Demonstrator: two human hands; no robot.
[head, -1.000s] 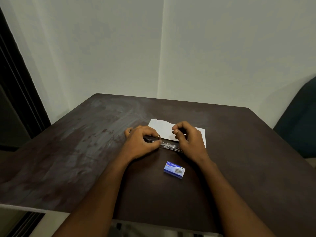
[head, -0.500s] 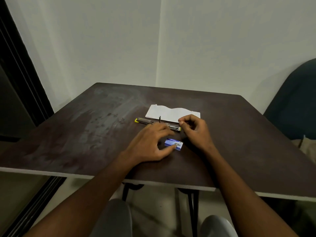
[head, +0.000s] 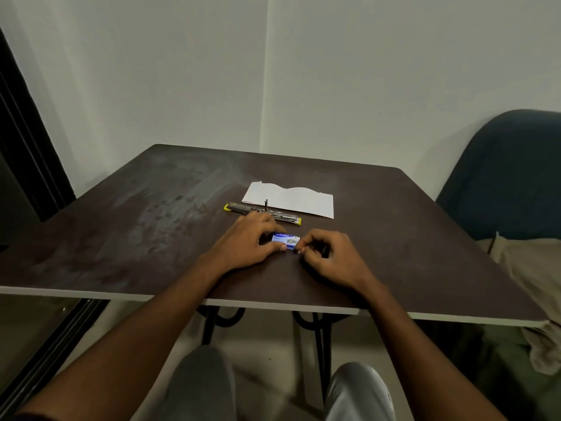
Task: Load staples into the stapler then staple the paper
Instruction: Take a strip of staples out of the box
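Observation:
A small blue staple box lies on the dark table. My left hand grips its left end between thumb and fingers. My right hand pinches the box's right end with thumb and forefinger. Behind them the stapler, metal with yellow ends, lies flat and swung fully open in a long line, untouched. A white sheet of paper with a torn top edge lies just beyond the stapler.
A dark blue chair with a beige cloth on it stands at the right of the table. White walls close the back. A dark door frame runs along the left. My knees show below the table's front edge.
Both hands left the stapler, which now lies open on the table. My left hand took the staple box, and my right hand came down to its right end.

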